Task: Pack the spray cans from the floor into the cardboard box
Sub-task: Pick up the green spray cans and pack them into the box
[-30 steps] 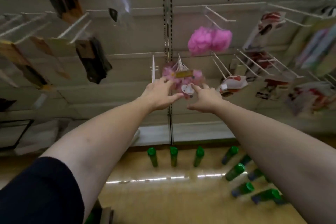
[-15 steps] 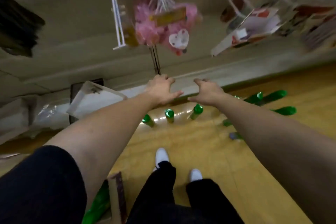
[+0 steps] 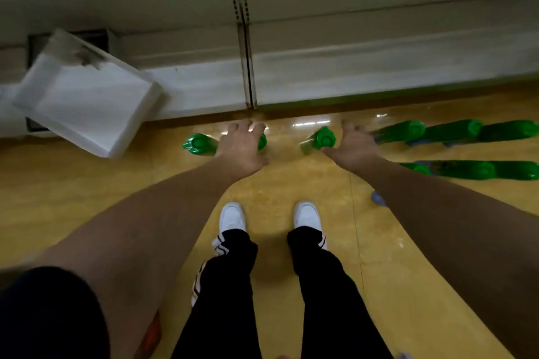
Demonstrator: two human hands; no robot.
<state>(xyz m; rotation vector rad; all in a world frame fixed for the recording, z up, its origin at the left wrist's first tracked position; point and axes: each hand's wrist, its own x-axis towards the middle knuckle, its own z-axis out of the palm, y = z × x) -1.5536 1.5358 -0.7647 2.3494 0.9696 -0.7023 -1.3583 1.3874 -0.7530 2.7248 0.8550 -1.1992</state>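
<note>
Low over the floor [image 3: 280,181], both hands empty

Between them a green-capped can [image 3: 323,139] stands just beside the right hand [image 3: 354,145]. The left hand [image 3: 243,145], fingers splayed, partly covers a second can [image 3: 262,141]. A third can [image 3: 198,143] stands to its left, with more cans [image 3: 408,130] beyond the right hand.

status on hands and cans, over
Left hand open, over a spray can. Right hand open, beside another spray can. Nothing gripped. Cardboard box out of view.

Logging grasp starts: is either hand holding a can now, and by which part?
Nothing is held yet. The left hand is spread open over one green-capped can; the right hand is open beside a second can.
</note>
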